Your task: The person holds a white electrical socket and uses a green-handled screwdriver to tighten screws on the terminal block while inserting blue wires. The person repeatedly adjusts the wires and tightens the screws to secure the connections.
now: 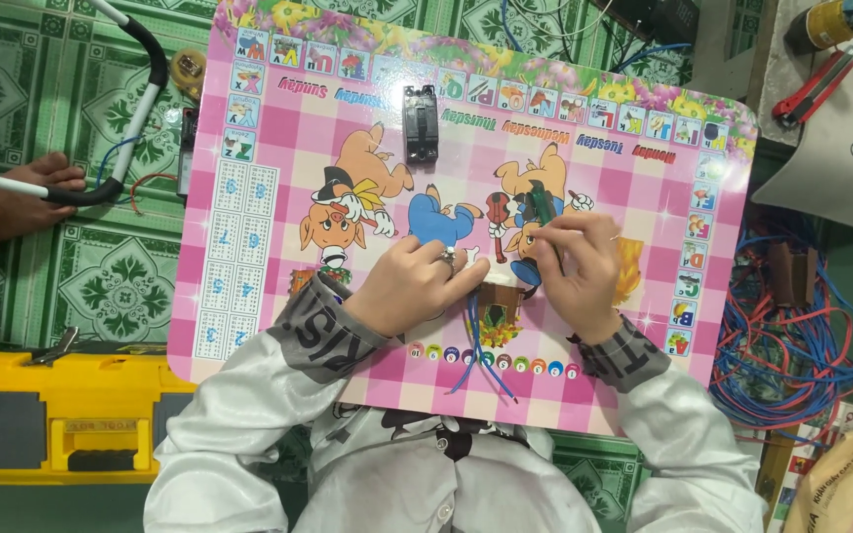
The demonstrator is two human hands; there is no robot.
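Green patterned floor tiles; on them, filling the middle of the frame, a low pink checked table (249, 296) printed with cartoon animals and letter squares. Centre, just below middle: a small brown block (499, 294), probably an electrical fitting, with blue wires (474, 360) trailing from it toward the lower edge. Left hand (417, 286): curled down over the block's left side, fingers closed, steadying it. Right hand (575, 271): fingers pinched shut round a green-handled screwdriver (543, 212), shaft angled down toward the block; tip hidden. Handling, by judgement: block small, light and rigid, likely to skid on the smooth tabletop, best held by its sides; wires thin and limp, to be taken near the block where they are stiffest. Upper centre of the table: black circuit breaker (421, 123), well apart from the hands. Lower left: yellow toolbox (71, 415) on the floor. Left edge: another person's hand (41, 178) on a white tube with a black grip. Right side: heap of red and blue cable (792, 345); upper right, red-handled pliers (814, 87).
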